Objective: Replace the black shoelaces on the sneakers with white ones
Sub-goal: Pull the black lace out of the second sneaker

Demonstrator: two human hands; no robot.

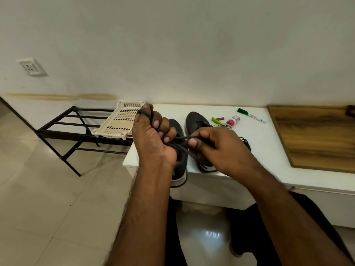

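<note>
- Both hands hold one black shoelace [180,138] above the tabletop: the left hand [151,135] has its fingers curled round the lace, one end pinched up between thumb and forefinger, while the right hand [215,148] pinches the same lace between thumb and forefinger just beside the left.
- Two dark grey fabric sneakers with white soles stand side by side near the front left corner of the white tabletop [259,154], toes toward the wall.
- One, the left sneaker [180,169], lies under the left hand, its heel reaching over the front edge; the lace runs down into it.
- One, the right sneaker [197,120], stands just beside it, partly hidden by the right hand.
- One second bundle of black lace [245,142] lies on the tabletop just right of the right hand.
- One green-capped white marker pen [251,115] lies near the back edge.
- One small white bottle with a pink label [233,120] lies beside the marker, with one green clip [216,120] and one small brown stick [221,118] between it and the right sneaker.
- One wooden board [315,135] covers the right end of the tabletop.
- One cream perforated plastic tray [119,120] rests on one black metal rack [73,127] beside the left edge.
</note>
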